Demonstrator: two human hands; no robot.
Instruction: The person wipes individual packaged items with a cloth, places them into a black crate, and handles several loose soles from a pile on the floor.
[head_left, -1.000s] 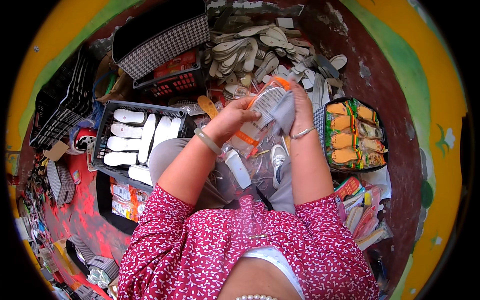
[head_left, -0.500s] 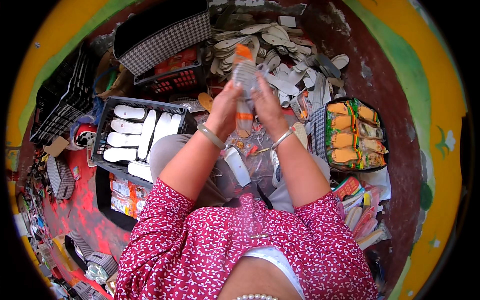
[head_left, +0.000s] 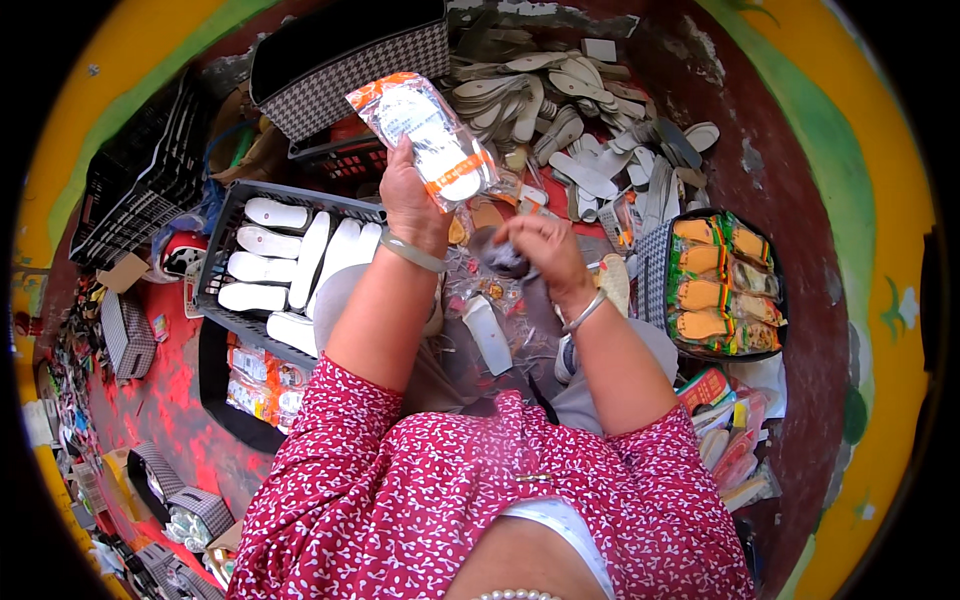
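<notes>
My left hand (head_left: 412, 200) is closed on the lower edge of a packet of insoles (head_left: 425, 135). The packet is clear plastic with orange bands, white soles showing inside, and it is held up and tilted. My right hand (head_left: 548, 255) is lower, to the right of the packet and apart from it, its fingers bent together. A dark grey, blurred thing (head_left: 503, 262) shows at its fingertips; I cannot make out what it is. Beneath my hands, a loose white insole (head_left: 487, 335) lies between my legs among scraps.
At left stands a grey crate (head_left: 225, 255) of white insoles, with a black box (head_left: 215, 385) of orange-white packets below. A checked basket (head_left: 652, 275) of yellow packets is at right. A heap of loose insoles (head_left: 585, 175) lies behind, beside a checked bin (head_left: 370, 70). Stacked black crates (head_left: 130, 185) stand far left.
Both hands were together on the packet. My left hand has carried it up and left, turning its face into view. My right hand has let go and moved down.
</notes>
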